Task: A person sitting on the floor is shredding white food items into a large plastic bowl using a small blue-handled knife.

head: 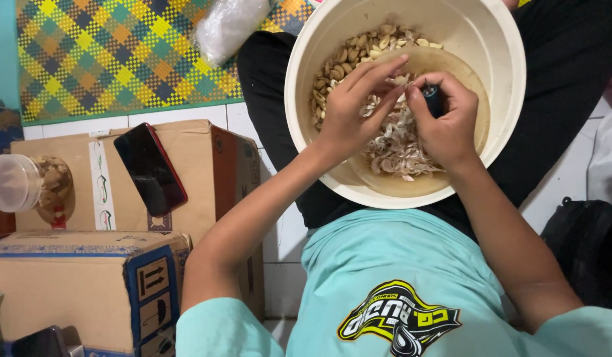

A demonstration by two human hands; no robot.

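We see a large cream plastic bowl [497,86] resting on the lap of a person in black trousers and a light teal shirt, and both hands work inside it. The left hand [352,106] is curled, its fingertips pinching a small pale clove [400,80] over the bowl's middle. The right hand [445,119] is closed round a small dark-handled tool [433,99], its thumb meeting the left fingertips so that the two hands touch. Beneath them lies a heap of thin whitish peelings [395,149], and along the far inner wall sits a pile of tan unpeeled cloves [345,56]. To the left, on the white tiled floor [286,231], stands a brown cardboard box [207,165] with a pale vertical strip label on its top face; a black smartphone in a red case [150,169] lies flat on it, just beside the strip. A clear round plastic jar [28,185] lies on its side at the box's left end (its contents look brownish, but we cannot tell what they are). Nearer us sits a second cardboard box edged in blue [88,284], with square black handling symbols on its side. Behind, a woven mat chequered in yellow, green and blue [121,53] carries a crumpled clear plastic bag [230,26].
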